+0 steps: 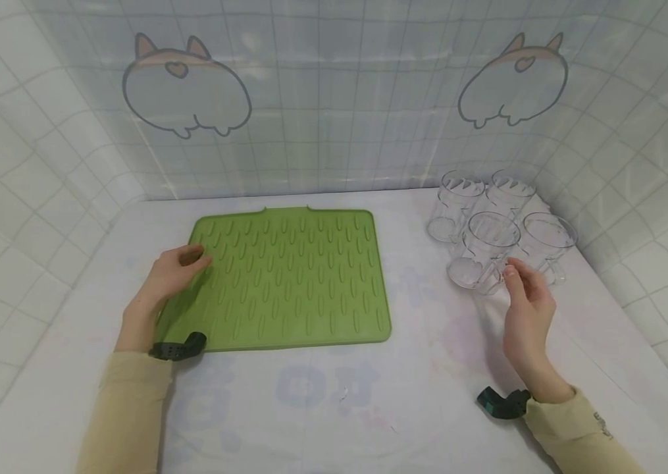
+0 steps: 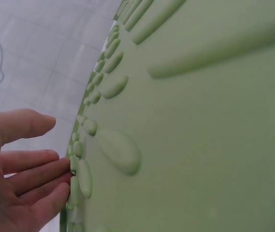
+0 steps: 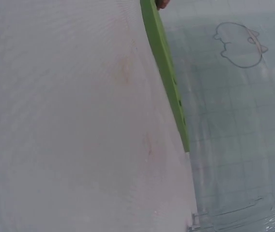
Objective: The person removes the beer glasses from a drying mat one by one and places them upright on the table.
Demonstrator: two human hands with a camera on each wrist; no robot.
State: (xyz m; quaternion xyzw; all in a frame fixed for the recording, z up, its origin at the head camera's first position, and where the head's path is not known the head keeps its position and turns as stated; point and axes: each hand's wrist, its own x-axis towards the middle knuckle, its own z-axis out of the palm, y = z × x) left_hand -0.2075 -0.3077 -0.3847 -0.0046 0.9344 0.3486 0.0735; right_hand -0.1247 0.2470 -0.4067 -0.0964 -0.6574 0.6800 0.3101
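Note:
My right hand [image 1: 528, 316] has its thumb and index finger at the handle of the front left glass mug [image 1: 490, 237], pinching it. That mug stands upright, close to three other clear mugs. In the right wrist view the hand is out of sight, and only some clear glass [image 3: 239, 215] shows at the bottom edge. Over the left edge of a green ribbed mat [image 1: 292, 283] hovers my left hand [image 1: 174, 271], fingers loosely bent and holding nothing. The left wrist view has its fingers spread apart from the thumb, fingertips overlapping the mat's raised ridges [image 2: 120, 150].
Behind the front mug stand two more mugs, one at back left [image 1: 455, 204] and one at back right [image 1: 511, 191]; another [image 1: 549, 230] is to its right. White tiled-pattern walls [image 1: 334, 99] rise at the back and both sides of the white-covered table [image 1: 334, 408].

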